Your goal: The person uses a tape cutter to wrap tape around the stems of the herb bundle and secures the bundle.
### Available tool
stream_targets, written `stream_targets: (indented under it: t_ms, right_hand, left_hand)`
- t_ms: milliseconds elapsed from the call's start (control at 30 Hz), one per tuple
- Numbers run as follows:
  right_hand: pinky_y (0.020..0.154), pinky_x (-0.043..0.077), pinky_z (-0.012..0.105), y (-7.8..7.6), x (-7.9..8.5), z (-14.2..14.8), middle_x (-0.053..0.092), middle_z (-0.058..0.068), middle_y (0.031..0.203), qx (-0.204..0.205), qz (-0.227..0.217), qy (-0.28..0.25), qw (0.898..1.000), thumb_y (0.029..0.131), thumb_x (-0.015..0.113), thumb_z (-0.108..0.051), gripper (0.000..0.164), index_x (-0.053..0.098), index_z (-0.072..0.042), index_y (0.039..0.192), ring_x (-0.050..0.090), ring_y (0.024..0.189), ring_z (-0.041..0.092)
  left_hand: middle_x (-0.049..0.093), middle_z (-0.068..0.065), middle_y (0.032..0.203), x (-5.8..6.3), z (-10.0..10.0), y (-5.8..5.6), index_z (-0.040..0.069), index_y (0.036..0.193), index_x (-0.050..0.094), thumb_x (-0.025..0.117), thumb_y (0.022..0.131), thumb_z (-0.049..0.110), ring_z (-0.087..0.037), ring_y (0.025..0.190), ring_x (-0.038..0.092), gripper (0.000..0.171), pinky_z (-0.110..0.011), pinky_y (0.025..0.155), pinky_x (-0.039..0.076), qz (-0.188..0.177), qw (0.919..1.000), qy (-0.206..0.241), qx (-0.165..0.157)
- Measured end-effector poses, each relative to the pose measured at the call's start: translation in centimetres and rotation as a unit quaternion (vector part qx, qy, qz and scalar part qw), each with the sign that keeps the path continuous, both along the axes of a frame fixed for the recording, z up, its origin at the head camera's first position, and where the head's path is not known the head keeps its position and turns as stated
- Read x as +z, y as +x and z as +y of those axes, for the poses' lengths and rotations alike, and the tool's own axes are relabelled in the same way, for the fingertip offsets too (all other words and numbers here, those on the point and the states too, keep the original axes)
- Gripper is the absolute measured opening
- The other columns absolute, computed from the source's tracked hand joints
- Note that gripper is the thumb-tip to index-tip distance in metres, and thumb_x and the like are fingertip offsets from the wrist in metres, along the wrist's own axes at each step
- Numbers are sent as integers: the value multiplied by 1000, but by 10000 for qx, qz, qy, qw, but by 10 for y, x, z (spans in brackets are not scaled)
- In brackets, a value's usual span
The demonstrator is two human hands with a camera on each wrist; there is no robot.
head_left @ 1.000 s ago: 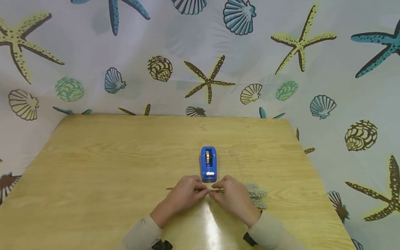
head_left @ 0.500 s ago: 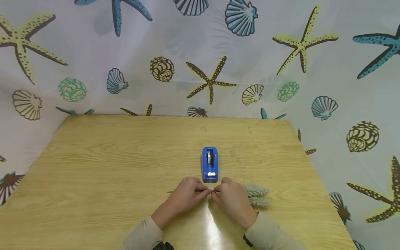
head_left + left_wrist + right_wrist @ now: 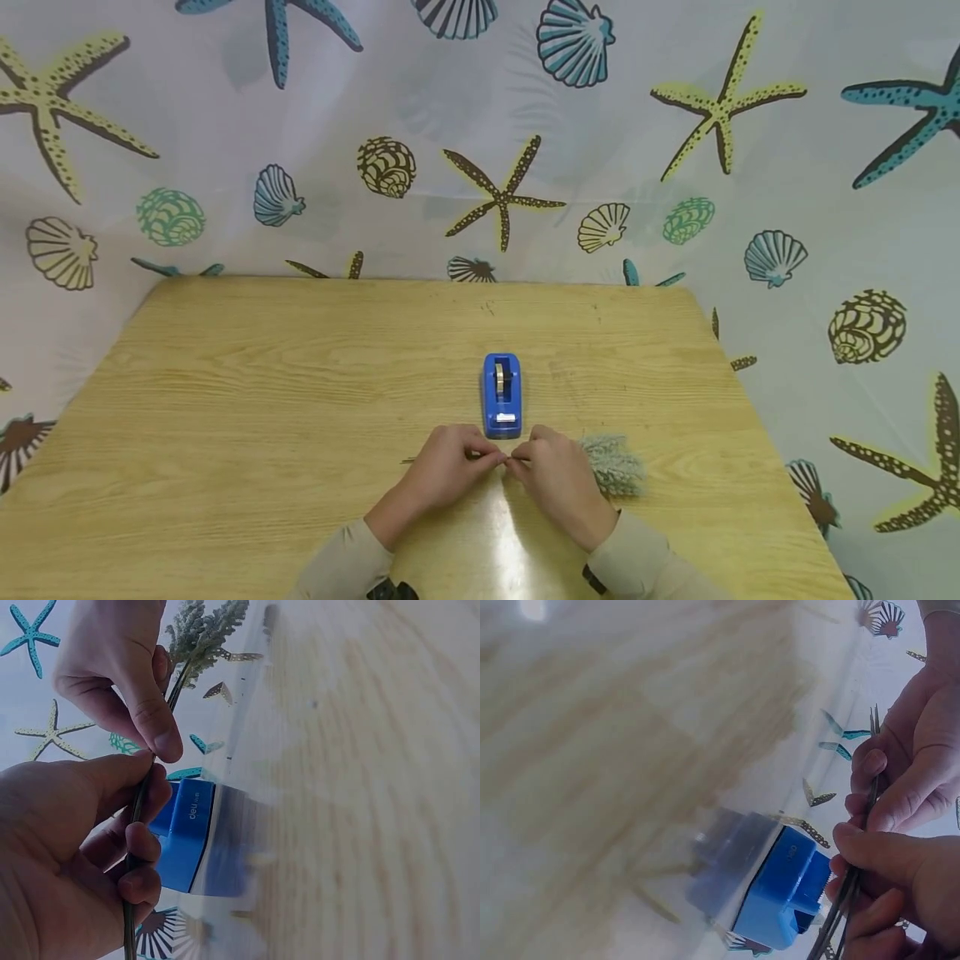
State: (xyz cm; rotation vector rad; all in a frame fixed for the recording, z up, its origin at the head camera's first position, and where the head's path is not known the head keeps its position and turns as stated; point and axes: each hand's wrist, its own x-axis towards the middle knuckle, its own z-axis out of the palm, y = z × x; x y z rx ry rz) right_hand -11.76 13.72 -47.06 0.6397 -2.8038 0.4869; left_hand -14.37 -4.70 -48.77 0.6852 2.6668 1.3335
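Note:
A small bunch of dried flowers (image 3: 613, 465) with fluffy grey-green heads and thin dark stems (image 3: 137, 802) lies across both hands, heads to the right. My left hand (image 3: 450, 462) grips the stems, fingers curled round them in the left wrist view. Close beside it, my right hand (image 3: 557, 477) pinches the same stems between thumb and fingers, nearer the heads. The two thumbs almost meet at the middle of the stems. Just beyond the hands stands a blue tape dispenser (image 3: 502, 396) with a roll of tape in it, its serrated cutter facing the hands.
The wooden table (image 3: 300, 375) has a glossy surface that reflects light near the front. A white cloth (image 3: 420, 100) printed with starfish and shells hangs behind it and along both sides.
The flower heads have turned and drawn closer together as the stems roll between the fingers. My right fingertips have closed in toward my left hand. The tape dispenser stays put.

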Motion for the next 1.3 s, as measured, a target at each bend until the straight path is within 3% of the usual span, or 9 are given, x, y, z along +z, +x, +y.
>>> stream_targets:
  t_ms: [233,567,1000,1133,1300]
  right_hand:
    - [57,46,19,-1,10,6,62,4,82,157,-682,-117,9975,89,75,-13,12,80,-3,94,56,65,10]
    - [53,38,19,-6,11,9,58,-2,71,43,-798,-158,9967,85,79,-16,7,81,-9,86,44,58,4]
    - [54,40,17,-9,5,10,57,-5,68,-7,-731,-196,9971,80,82,-15,6,79,-10,78,47,58,3]
    - [55,43,17,-11,5,9,58,-3,69,-5,-627,-192,9978,80,82,-12,6,78,-9,76,52,59,5]
    - [57,47,18,-11,6,10,59,-3,71,83,-537,-150,9984,80,82,-10,7,77,-9,76,56,62,6]
  left_hand:
    - [68,7,78,3,0,0,12,87,82,76,89,15,-4,67,52,7,-19,60,45,-10,9999,-107,89]
    - [68,6,81,3,-1,1,13,88,82,76,89,16,-2,70,55,6,-19,62,48,179,9995,-222,151]
    - [64,7,77,-3,5,5,14,86,81,78,87,16,-4,67,51,4,-19,60,44,351,9980,-363,380]
    - [66,5,79,-1,4,4,13,89,81,76,89,18,-4,69,53,8,-19,62,46,148,9987,-382,317]
    - [73,0,83,-1,1,0,8,94,81,70,94,17,-4,71,58,14,-20,63,49,-205,9992,-341,-11]
